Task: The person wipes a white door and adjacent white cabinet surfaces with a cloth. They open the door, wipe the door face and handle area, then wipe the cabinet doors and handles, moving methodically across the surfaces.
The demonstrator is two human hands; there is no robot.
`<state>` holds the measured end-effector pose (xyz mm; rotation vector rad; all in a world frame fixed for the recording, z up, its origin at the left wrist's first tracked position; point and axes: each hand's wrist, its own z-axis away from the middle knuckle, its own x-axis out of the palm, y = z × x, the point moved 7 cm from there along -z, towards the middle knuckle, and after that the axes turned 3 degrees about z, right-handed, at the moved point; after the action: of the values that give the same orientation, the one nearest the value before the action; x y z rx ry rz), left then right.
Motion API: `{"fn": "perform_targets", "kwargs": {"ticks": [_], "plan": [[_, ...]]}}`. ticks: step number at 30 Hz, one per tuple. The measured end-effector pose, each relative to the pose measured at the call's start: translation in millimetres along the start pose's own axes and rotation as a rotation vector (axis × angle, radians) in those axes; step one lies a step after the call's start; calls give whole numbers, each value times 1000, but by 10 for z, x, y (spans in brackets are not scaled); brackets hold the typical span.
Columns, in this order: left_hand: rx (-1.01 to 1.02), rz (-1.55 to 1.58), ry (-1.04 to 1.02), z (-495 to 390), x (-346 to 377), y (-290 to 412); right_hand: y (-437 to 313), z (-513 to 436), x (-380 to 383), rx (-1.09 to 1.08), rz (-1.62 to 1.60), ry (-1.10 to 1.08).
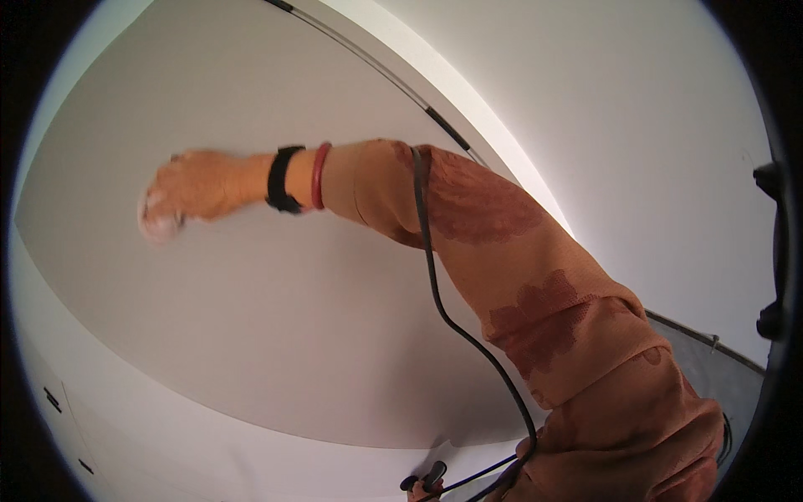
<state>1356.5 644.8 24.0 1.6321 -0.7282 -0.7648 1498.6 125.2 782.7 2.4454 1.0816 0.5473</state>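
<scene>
My right hand (194, 185) reaches to the far left of the view, seen from its back, with a black band and a red bangle at the wrist. Its fingers are closed around a pale, rounded thing (161, 227), blurred, against a smooth beige panel (282, 301). A black cable (480, 344) crosses in front of the brown patterned sleeve and runs down to the bottom. There, small in the picture, my left hand (425, 492) holds a black-handled object (434, 475); most of that hand is cut off by the frame.
A recessed slot with black fittings (447, 128) curves along the panel's upper edge, beside a bright band of light. White surfaces (640, 113) lie to the right and below. Small dark slots (53, 400) mark the lower left. Grey floor or wall shows at the lower right.
</scene>
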Motion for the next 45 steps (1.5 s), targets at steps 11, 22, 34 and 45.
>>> {"fn": "perform_targets", "kwargs": {"ticks": [11, 22, 34, 45], "plan": [[-60, 6, 61, 288, 209, 433, 1972, 1177, -975, 817, 476, 298], [-66, -7, 87, 503, 113, 681, 1571, 1581, -846, 799, 125, -2], [-85, 22, 64, 605, 165, 847, -236, 1241, -498, 26, -20, 44], [-129, 22, 60, 778, 272, 1188, 926, 2797, -969, 875, 478, 134]]}}
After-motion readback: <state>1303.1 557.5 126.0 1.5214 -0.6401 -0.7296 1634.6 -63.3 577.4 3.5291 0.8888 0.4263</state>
